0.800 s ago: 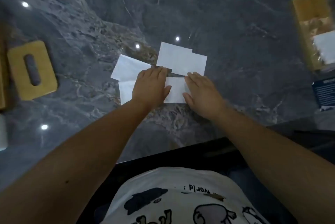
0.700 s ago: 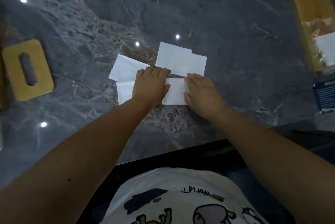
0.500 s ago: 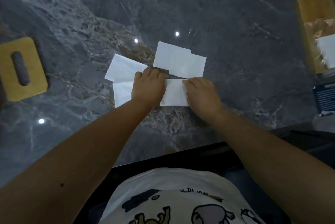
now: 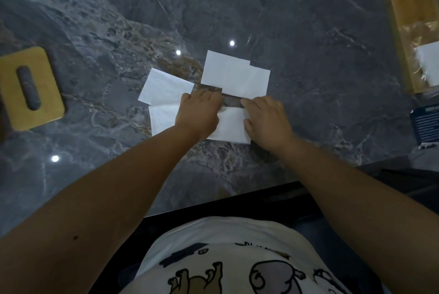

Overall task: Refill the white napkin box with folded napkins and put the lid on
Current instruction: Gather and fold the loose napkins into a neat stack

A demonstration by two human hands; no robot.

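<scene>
While both palms press flat on the dark marble table [image 4: 297,39], the person works a white napkin [image 4: 231,125] lying near the table's front edge. Left hand [image 4: 198,113]: fingers together, laid over the napkin's left half, nothing gripped. Right hand [image 4: 267,119]: fingers spread a little, covering the napkin's right end, thumb on the paper; likewise flat rather than clasping. Fingertips of both hands reach the napkin's far edge, which may be a fold being creased, though the view is too dim to confirm.

Just beyond the hands lie two overlapping folded napkins [image 4: 235,77], apart from the one under the palms by a thin strip of bare marble. To the left, another folded napkin [image 4: 164,87] sits angled, its near edge overlapping the sheet beneath the left hand.

Far left: a wooden lid [image 4: 31,89] with an oblong slot, lying flat. Far right, at the frame edge: an open box [image 4: 408,32], wood-toned inside, with some white paper at its near end. Below it, a dark blue printed packet [image 4: 426,125].
</scene>
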